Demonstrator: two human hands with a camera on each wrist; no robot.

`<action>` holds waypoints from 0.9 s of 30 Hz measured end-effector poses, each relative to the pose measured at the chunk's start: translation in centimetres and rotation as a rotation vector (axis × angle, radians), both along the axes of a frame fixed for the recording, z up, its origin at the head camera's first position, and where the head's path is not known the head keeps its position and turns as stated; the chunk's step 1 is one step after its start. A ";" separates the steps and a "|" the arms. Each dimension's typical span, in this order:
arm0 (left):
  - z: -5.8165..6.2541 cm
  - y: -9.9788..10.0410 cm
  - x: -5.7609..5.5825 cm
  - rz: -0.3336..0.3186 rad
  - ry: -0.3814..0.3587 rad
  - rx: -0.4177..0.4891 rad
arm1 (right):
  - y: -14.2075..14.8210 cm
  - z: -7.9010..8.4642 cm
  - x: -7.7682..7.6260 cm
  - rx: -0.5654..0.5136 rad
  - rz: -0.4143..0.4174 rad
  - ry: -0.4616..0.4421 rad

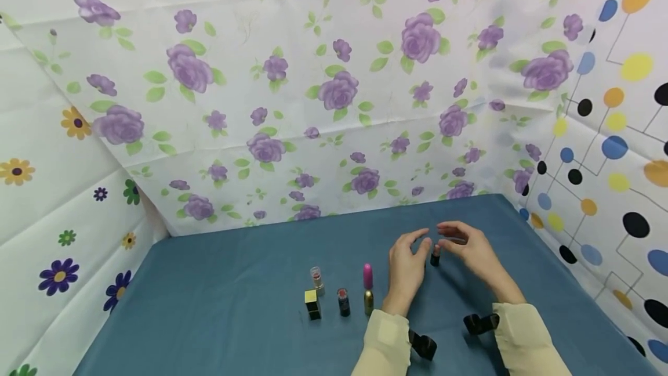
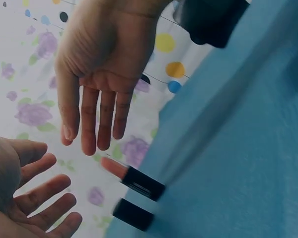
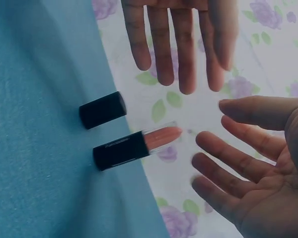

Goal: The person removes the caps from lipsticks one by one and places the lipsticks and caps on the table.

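A lipstick [image 1: 435,256] with a black base and a bare coral tip stands upright on the blue cloth. Beside it, in the right wrist view, is a separate black cap [image 3: 103,110]; the left hand mostly hides this cap in the head view. My left hand [image 1: 408,267] is just left of the lipstick, its fingers loosely bent and holding nothing. On the other side my right hand [image 1: 474,253] hovers close to the coral tip, also holding nothing. Both wrist views show the spread fingers apart from the lipstick [image 2: 133,178] and cap.
Left of the hands stand a pink tube [image 1: 367,276], a gold tube [image 1: 368,303], a dark lipstick with a red tip [image 1: 342,303], a clear-topped lipstick [image 1: 316,281] and a black tube with a gold top [image 1: 312,305]. Patterned sheets [image 1: 292,97] wall in the blue table [image 1: 219,306].
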State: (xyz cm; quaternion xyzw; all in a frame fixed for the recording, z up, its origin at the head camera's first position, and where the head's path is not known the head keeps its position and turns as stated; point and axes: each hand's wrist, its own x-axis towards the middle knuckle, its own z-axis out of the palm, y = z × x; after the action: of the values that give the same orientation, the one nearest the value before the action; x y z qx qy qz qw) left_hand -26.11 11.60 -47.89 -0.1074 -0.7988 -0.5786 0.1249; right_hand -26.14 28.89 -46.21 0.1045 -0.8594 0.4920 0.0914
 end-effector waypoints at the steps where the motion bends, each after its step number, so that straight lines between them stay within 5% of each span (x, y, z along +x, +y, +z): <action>1: 0.3 -0.1 0.1 -0.004 0.003 0.003 | 0.0 0.2 0.1 -0.005 -0.006 0.010; 15: 4.4 -3.1 0.7 -0.111 0.016 0.069 | -1.3 1.9 0.8 -0.067 0.033 0.095; 27: 6.0 -7.1 0.5 -0.140 -0.015 0.080 | -3.5 2.4 1.1 -0.167 0.117 0.089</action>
State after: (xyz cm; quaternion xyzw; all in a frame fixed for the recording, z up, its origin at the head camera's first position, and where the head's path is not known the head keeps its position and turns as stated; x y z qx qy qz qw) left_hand -25.57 4.46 -41.91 -0.1534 -0.7664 -0.6183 0.0824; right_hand -25.03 25.39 -43.79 0.1680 -0.8031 0.5612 0.1089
